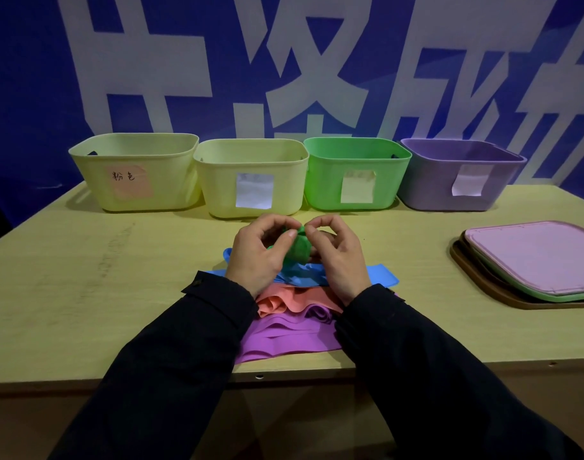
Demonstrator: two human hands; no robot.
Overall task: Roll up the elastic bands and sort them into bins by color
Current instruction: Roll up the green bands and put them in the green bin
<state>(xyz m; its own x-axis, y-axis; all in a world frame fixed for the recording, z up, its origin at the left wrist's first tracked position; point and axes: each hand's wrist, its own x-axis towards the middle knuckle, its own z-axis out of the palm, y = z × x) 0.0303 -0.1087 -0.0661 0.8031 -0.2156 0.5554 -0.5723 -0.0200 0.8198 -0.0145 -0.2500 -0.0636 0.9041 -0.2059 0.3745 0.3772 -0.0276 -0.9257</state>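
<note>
rolling up green band (298, 249), held above the surface (84, 260).
pinched by fingers of left hand (257, 257) and right hand (338, 257), both clamped on roll between them; roll stood about upright, loose end up. sat straight before green bin (353, 174), a bit nearer the right hand.

- light wooden table (84, 277), pale grain, small holes along its front edge
- stack of flat square lids with rounded corners (536, 263) at right side of table: pink-lilac one on top, green beneath it, brown at the bottom, slightly offset
- blue wall banner with large white characters (300, 61) behind the table, letters cropped at the top
- dark patch at far left edge, too dim to tell
</note>
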